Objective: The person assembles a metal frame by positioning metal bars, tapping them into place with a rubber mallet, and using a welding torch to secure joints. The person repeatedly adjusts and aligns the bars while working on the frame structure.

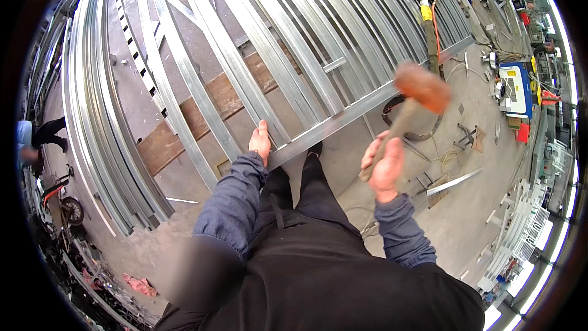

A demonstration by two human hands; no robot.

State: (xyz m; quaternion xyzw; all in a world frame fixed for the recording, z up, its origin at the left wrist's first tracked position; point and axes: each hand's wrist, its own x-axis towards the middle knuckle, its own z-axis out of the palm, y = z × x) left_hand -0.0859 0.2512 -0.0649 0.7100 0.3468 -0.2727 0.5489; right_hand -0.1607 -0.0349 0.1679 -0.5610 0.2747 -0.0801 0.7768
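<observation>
In my right hand (384,165) is a hammer with a wooden handle and a blocky rusty-orange head (422,88), blurred by motion. It is raised to the right of a metal frame's near rail (343,116), apart from it. My left hand (261,142) grips a galvanized metal stud (236,86) close to where the stud ends at the rail's left end; the undersides of the fingers are hidden. Several more parallel studs run from the rail away from me.
Bundled long metal profiles (92,116) lie at left. A wooden board (202,101) passes beneath the studs. A tool with a yellow band (427,12) and orange cord rests on the frame. Cables, scraps and a blue-white machine (516,89) stand right. Another person (46,132) is at far left.
</observation>
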